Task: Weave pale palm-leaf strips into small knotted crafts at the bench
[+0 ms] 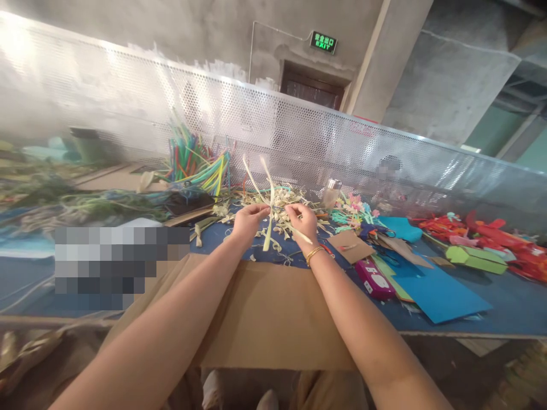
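Pale green plant-leaf strips (268, 233) cross one another in front of me, with two long ends standing up and one hanging down. My left hand (250, 223) is closed, its thumb and forefinger pinching the strips close to where they cross. Just to the right, my right hand (302, 221) is also closed, its fingertips pinched together near the crossing. One strip end (301, 234) runs out below its fingers across the palm. Behind and beneath both hands lies a loose heap of dry leaf scraps (280, 199).
Brown cardboard (277, 313) covers my lap at the table edge. Colourful pipe-like stems (188, 156) stand back left. A glass jar (331, 193), a purple box (375, 279), blue sheets (440, 293) and red crafts (491, 233) lie right. A perforated metal panel (256, 119) stands behind.
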Demonstrator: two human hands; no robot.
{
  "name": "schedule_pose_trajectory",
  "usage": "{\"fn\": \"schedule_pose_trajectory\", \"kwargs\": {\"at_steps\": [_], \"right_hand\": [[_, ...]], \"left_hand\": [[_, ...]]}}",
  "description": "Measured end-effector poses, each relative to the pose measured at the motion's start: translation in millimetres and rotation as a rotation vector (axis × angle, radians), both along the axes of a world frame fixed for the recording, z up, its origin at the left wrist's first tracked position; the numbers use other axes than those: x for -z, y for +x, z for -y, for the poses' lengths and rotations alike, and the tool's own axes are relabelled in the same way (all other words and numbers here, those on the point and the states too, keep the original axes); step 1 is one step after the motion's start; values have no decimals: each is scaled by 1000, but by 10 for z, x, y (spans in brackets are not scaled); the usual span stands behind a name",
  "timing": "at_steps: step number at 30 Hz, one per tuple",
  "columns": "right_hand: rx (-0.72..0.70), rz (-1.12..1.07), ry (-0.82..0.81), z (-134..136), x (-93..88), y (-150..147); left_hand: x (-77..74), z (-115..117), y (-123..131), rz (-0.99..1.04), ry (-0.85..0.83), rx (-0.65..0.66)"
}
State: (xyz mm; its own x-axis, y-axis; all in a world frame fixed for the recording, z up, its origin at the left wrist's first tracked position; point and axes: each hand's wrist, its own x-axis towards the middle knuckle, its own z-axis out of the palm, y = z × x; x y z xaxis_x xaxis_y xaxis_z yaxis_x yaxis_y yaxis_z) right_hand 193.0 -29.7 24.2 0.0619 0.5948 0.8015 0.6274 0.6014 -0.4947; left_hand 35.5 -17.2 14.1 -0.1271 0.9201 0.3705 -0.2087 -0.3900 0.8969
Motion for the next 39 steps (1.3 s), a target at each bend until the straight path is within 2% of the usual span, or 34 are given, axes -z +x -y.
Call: {"fn": "schedule_pose_trajectory", "kwargs": {"at_steps": [3, 8, 11, 17, 20, 23, 28, 32, 37, 39], "right_hand": [[-48, -67, -104, 24, -19, 8], [2, 133, -59, 153, -75, -68], [51, 215, -77, 148, -66, -82], [-17, 209, -154, 69, -40, -5], [-16, 180, -229, 56, -56, 34], [-93, 142, -342, 25, -50, 60], [-221, -51, -366, -45, 38, 33], [-407, -333, -516, -18, 65, -47], [-469, -497, -597, 55, 22, -91], [-499, -587, -654, 60, 13, -92]], "left_hand": [[14, -26, 1, -78, 48, -38], [54, -65, -24, -294, 115, -138], [70, -80, -39, -368, 106, -137], [44, -66, -42, -324, 65, 2], [39, -56, -34, -248, 33, 144], [60, -56, -19, -172, -18, 290], [99, -61, 8, -141, -121, 350], [80, -38, 15, -141, -128, 370], [61, 0, 34, -169, -136, 363], [69, -7, 42, -200, -86, 324]]}}
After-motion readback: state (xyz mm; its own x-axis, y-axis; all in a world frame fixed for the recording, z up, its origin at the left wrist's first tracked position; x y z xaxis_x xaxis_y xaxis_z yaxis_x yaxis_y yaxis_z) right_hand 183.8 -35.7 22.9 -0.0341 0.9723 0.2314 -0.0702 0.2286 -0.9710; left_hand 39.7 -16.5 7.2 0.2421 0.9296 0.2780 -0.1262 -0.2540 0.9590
